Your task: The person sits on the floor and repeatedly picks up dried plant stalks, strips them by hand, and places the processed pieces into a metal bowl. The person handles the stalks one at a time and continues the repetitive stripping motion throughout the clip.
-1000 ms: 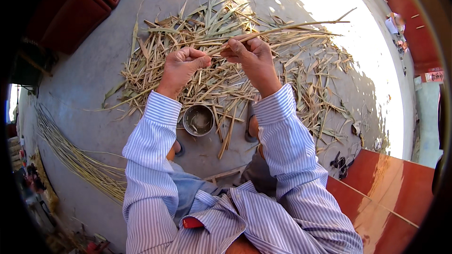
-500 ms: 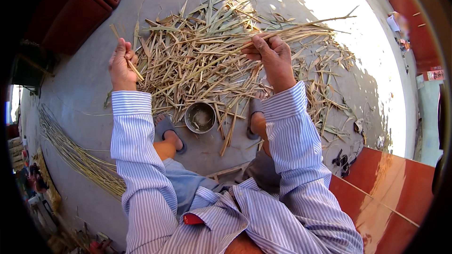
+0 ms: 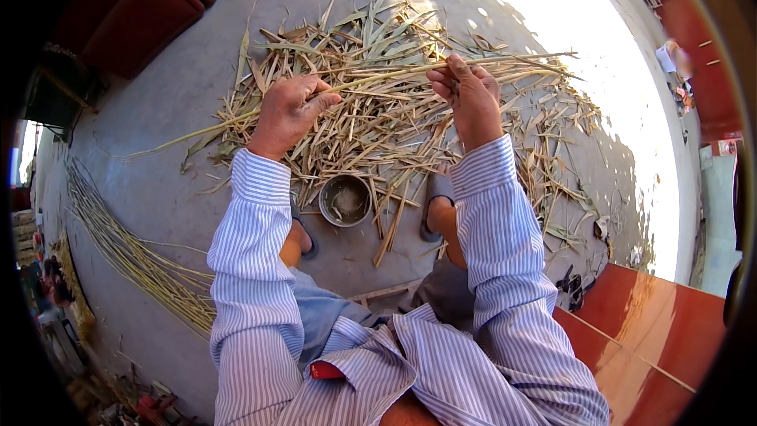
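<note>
A long yellowish reed stalk point(image 3: 386, 75) stretches across in front of me, its thin end trailing out to the left over the floor. My left hand point(image 3: 288, 117) is closed round it, thumb pointing right. My right hand point(image 3: 473, 102) pinches the same stalk farther right between thumb and fingers; its far end sticks out past this hand. Beneath both hands spreads a heap of dry cut stalks and leaves point(image 3: 355, 130). A round metal bowl point(image 3: 324, 209) with murky contents stands on the floor at the heap's near edge, between my slippered feet.
Long thin stalks point(image 3: 134, 248) lie in a bundle on the grey floor to the left. Dark red furniture point(image 3: 126, 12) stands at the far left. Glossy red-brown panels point(image 3: 631, 323) are close by on the right. Bright sunlight falls along the right side.
My left hand has moved right and slightly down, and now holds the long stalk; the short pieces formerly in it no longer show. My right hand keeps its pinch, slightly farther right.
</note>
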`<state>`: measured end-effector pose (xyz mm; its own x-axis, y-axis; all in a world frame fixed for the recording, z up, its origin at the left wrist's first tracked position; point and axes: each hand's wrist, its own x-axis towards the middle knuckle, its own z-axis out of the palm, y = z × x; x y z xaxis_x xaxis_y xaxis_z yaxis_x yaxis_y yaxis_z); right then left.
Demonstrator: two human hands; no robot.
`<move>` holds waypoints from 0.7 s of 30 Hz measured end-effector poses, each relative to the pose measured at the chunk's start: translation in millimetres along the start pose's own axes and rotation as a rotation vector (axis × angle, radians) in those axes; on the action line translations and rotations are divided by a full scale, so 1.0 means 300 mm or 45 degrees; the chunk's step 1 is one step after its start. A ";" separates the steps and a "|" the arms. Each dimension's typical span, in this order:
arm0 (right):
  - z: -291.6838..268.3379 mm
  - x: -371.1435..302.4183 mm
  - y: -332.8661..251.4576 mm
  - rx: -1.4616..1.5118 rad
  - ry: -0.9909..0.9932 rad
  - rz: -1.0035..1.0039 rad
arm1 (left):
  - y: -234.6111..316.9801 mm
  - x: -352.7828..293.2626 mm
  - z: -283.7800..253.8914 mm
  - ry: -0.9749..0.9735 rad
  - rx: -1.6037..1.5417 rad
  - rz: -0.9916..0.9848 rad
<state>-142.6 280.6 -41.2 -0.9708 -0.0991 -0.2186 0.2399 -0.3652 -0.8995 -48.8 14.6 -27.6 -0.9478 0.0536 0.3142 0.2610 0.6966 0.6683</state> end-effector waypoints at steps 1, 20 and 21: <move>0.003 0.003 0.001 0.002 -0.011 0.009 | 0.001 -0.002 -0.003 0.021 0.093 0.020; -0.015 0.024 -0.002 0.298 -0.374 0.118 | 0.094 0.004 0.026 0.152 0.298 0.129; -0.032 0.032 -0.007 0.306 -0.401 0.117 | 0.091 -0.003 0.006 0.118 0.263 0.083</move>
<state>-152.6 289.3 -45.2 -0.9036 -0.4070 -0.1340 0.3574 -0.5436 -0.7594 -41.0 34.9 -10.9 -0.9068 0.0442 0.4193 0.2692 0.8261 0.4951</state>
